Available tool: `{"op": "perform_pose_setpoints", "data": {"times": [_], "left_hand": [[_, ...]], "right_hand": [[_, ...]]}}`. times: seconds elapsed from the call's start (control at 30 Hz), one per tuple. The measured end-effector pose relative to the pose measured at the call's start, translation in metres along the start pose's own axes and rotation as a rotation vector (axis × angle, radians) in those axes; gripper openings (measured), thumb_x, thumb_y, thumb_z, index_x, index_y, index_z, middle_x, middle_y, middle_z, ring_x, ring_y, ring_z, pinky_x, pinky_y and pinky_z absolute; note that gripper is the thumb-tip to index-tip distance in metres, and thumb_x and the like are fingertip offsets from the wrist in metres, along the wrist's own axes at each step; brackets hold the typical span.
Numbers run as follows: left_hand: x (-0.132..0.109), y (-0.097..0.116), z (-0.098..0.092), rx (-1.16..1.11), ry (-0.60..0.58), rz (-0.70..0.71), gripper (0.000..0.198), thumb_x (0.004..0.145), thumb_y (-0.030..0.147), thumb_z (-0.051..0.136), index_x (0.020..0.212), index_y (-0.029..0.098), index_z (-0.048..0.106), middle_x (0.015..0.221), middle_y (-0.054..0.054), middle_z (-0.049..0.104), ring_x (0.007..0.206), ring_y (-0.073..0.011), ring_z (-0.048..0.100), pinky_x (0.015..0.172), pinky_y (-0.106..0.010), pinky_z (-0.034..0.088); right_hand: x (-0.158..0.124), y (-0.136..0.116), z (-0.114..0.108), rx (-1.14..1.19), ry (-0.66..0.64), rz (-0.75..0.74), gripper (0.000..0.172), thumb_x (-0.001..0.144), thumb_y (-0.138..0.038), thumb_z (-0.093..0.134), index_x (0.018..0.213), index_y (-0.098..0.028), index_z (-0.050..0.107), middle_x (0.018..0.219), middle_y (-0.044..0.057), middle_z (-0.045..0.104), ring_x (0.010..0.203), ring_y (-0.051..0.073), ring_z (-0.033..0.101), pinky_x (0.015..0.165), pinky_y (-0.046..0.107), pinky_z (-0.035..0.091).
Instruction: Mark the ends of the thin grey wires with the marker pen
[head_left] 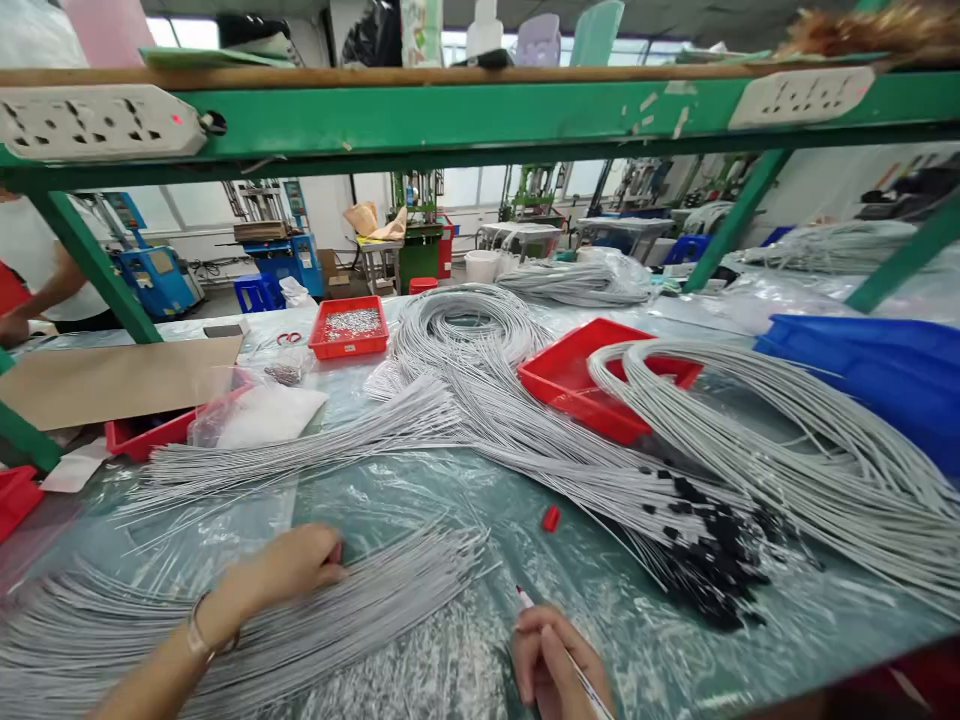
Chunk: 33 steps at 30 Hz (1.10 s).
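Note:
My left hand (289, 570) lies over the upper edge of a bundle of thin grey cables (375, 590), a bracelet on its wrist. Its fingers are curled in, and whatever they may hold is hidden. In my right hand (559, 660) is a marker pen (574, 665), its uncapped reddish tip pointing up and left toward the cable ends. A red pen cap (551, 518) lies loose on the plastic-covered table, above the pen tip. The cables fan out toward the left edge of the view, slightly blurred.
Behind lie more cable bundles (315, 445), some with black connectors (712, 550), and a large coil (780, 400). Red trays (349, 350) and a blue bin (870, 380) stand around. A green shelf beam (465, 115) crosses overhead. Another person's arm (56, 285) shows at far left.

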<state>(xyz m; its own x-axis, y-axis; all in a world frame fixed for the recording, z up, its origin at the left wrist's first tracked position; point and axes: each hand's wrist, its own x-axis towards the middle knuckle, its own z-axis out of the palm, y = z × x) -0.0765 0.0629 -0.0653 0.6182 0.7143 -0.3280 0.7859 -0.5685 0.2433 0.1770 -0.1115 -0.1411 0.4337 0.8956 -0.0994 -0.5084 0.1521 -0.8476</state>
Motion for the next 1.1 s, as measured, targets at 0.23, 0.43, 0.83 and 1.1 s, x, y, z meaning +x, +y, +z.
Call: {"op": "perform_pose_setpoints", "data": {"times": [0.23, 0.43, 0.83, 1.1], "left_hand": [[-0.020, 0.009, 0.010, -0.065, -0.050, -0.011, 0.026, 0.093, 0.035, 0.036, 0.078, 0.019, 0.050, 0.078, -0.003, 0.060, 0.071, -0.0186, 0.055, 0.063, -0.028, 0.034], [-0.023, 0.009, 0.009, -0.028, 0.018, 0.039, 0.033, 0.096, 0.042, 0.027, 0.081, 0.019, 0.047, 0.075, -0.004, 0.057, 0.067, -0.0191, 0.052, 0.061, -0.028, 0.033], [-0.024, 0.011, -0.014, -0.438, 0.069, 0.041, 0.050, 0.094, 0.056, 0.024, 0.094, 0.018, 0.058, 0.087, -0.002, 0.057, 0.076, -0.0158, 0.051, 0.068, -0.024, 0.041], [-0.031, 0.038, -0.018, -0.472, 0.028, 0.105, 0.045, 0.095, 0.052, 0.027, 0.089, 0.018, 0.055, 0.068, 0.001, 0.044, 0.062, -0.0127, 0.042, 0.061, -0.024, 0.037]], "right_hand": [[0.003, 0.006, -0.010, -0.032, -0.108, -0.064, 0.032, 0.083, -0.048, 0.059, 0.074, -0.017, 0.060, 0.039, -0.004, 0.051, 0.036, 0.007, 0.041, 0.040, 0.017, 0.029], [0.002, 0.002, -0.009, -0.011, -0.103, -0.085, 0.030, 0.084, -0.046, 0.060, 0.073, -0.017, 0.062, 0.039, -0.005, 0.049, 0.035, 0.007, 0.042, 0.039, 0.017, 0.033], [-0.001, -0.011, -0.005, -0.067, -0.129, -0.146, 0.027, 0.082, -0.044, 0.062, 0.072, -0.019, 0.064, 0.038, -0.004, 0.050, 0.035, 0.007, 0.043, 0.038, 0.017, 0.033], [0.003, 0.000, -0.013, -0.223, -0.145, -0.089, 0.029, 0.083, -0.045, 0.060, 0.077, -0.017, 0.061, 0.040, -0.004, 0.050, 0.037, 0.010, 0.044, 0.040, 0.021, 0.035]]}}
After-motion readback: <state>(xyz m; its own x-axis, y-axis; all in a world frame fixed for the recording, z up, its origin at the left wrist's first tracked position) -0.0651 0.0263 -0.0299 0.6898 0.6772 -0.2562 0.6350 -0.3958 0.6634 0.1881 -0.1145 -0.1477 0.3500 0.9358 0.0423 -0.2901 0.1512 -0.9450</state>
